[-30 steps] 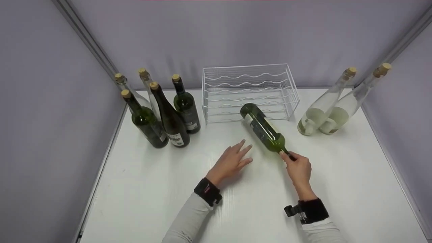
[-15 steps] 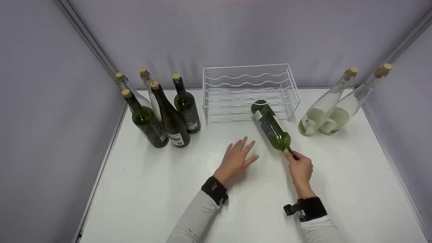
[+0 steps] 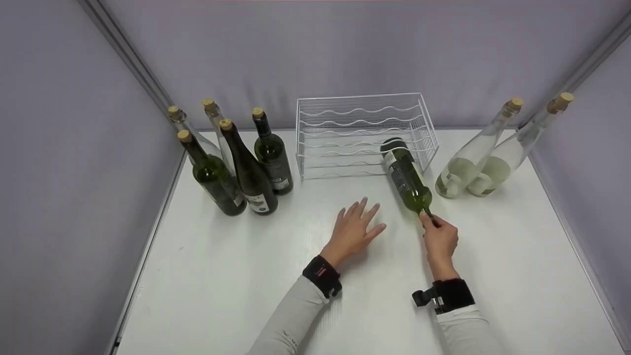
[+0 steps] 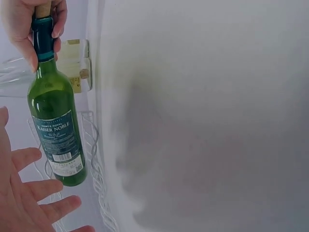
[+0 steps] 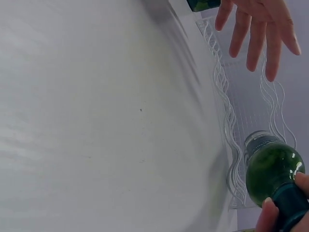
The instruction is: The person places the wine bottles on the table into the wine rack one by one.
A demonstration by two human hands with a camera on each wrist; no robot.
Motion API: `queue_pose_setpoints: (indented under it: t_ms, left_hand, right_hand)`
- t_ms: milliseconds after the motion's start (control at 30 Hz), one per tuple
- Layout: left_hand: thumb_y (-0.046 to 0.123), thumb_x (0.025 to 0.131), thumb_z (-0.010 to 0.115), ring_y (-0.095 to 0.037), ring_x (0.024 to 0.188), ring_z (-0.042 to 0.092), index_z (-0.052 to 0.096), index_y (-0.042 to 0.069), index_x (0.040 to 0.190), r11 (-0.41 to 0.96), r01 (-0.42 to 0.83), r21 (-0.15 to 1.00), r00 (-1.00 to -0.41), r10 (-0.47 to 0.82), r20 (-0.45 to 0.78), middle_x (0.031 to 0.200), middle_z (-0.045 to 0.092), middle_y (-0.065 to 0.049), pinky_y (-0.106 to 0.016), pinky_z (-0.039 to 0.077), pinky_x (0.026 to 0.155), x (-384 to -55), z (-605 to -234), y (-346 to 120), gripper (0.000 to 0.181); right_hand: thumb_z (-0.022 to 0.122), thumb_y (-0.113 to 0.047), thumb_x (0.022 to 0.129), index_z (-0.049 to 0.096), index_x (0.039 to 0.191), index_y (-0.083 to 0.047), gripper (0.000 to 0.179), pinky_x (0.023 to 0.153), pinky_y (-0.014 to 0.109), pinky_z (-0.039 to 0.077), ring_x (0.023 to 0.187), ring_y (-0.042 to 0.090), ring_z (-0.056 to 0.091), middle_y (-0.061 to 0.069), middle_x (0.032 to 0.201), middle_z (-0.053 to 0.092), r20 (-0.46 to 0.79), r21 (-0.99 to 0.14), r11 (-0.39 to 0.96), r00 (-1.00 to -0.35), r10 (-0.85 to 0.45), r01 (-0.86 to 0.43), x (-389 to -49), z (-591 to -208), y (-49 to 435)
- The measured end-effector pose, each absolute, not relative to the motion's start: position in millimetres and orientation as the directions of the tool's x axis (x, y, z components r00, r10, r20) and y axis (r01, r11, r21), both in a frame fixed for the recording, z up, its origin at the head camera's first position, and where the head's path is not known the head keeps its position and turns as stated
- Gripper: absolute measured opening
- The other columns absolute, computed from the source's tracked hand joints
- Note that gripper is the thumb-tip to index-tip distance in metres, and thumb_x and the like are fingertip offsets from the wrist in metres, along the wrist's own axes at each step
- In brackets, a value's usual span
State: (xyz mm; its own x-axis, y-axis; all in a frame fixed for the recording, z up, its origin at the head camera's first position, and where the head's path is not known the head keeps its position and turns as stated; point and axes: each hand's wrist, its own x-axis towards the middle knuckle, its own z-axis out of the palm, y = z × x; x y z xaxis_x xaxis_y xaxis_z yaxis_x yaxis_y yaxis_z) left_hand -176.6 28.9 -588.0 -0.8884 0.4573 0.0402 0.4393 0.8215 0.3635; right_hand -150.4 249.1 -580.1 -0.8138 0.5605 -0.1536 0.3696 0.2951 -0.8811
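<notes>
My right hand (image 3: 440, 241) grips a green wine bottle (image 3: 406, 180) by its dark neck. The bottle lies nearly level, base pointing away, and its base end overlaps the front right of the white wire rack (image 3: 362, 175) in the head view. In the left wrist view the bottle's label (image 4: 57, 137) and the cork (image 4: 43, 9) past the fingers show. My left hand (image 3: 351, 231) is held over the table left of the bottle, fingers spread and holding nothing. From the right wrist, the bottle's shoulder (image 5: 273, 169) points toward the rack's wavy wires.
Several corked bottles stand upright at the left, among them a brown bottle (image 3: 251, 172) and a dark green bottle (image 3: 274, 162). Two clear corked bottles, one a frosted-bottomed bottle (image 3: 458, 167), stand right of the rack. Walls border the white table (image 3: 222, 291) at the back and sides.
My right hand has pushed the bottle forward and swung its base to the right, from in front of the rack to inside its front right outline. The left hand has drifted right and slightly forward.
</notes>
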Motion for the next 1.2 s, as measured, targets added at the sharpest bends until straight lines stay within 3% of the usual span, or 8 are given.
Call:
queue_pose_setpoints:
  t_ms: [500,700,767,1200]
  left_hand:
    - [0.059,0.103,0.023,-0.026,0.142,0.032,0.033,0.028,0.154,0.835,0.420,0.355,-0.899,0.437,0.036,0.159,0.029,-0.007,-0.051,0.029,0.112,-184,-585,42,0.061]
    - [0.060,0.103,0.023,-0.026,0.143,0.030,0.033,0.028,0.155,0.836,0.407,0.368,-0.902,0.431,0.020,0.159,0.028,-0.007,-0.052,0.028,0.112,-184,-587,43,0.062]
    - [0.060,0.103,0.022,-0.026,0.143,0.030,0.033,0.027,0.155,0.837,0.407,0.366,-0.903,0.430,0.021,0.159,0.028,-0.007,-0.052,0.028,0.112,-184,-587,44,0.062]
    - [0.058,0.103,0.024,-0.025,0.142,0.032,0.034,0.027,0.154,0.846,0.402,0.350,-0.905,0.426,0.009,0.159,0.029,-0.007,-0.052,0.027,0.112,-186,-586,45,0.061]
  right_hand:
    - [0.063,-0.040,0.095,0.071,0.113,0.003,0.047,0.070,0.027,0.045,0.086,0.022,0.058,0.020,0.102,0.069,-0.224,-0.918,0.143,-0.782,0.581,0.370,-175,-589,239]
    - [0.061,-0.038,0.097,0.069,0.116,0.005,0.048,0.093,0.036,0.042,0.105,0.028,0.057,0.024,0.111,0.067,-0.228,-0.923,0.131,-0.789,0.570,0.361,-183,-591,237]
    - [0.060,-0.038,0.098,0.068,0.117,0.006,0.049,0.095,0.038,0.041,0.107,0.029,0.057,0.024,0.112,0.066,-0.235,-0.922,0.126,-0.789,0.568,0.366,-186,-590,236]
    - [0.058,-0.038,0.099,0.068,0.118,0.002,0.046,0.059,0.020,0.046,0.075,0.013,0.055,0.017,0.106,0.065,-0.242,-0.922,0.128,-0.804,0.543,0.364,-206,-598,239]
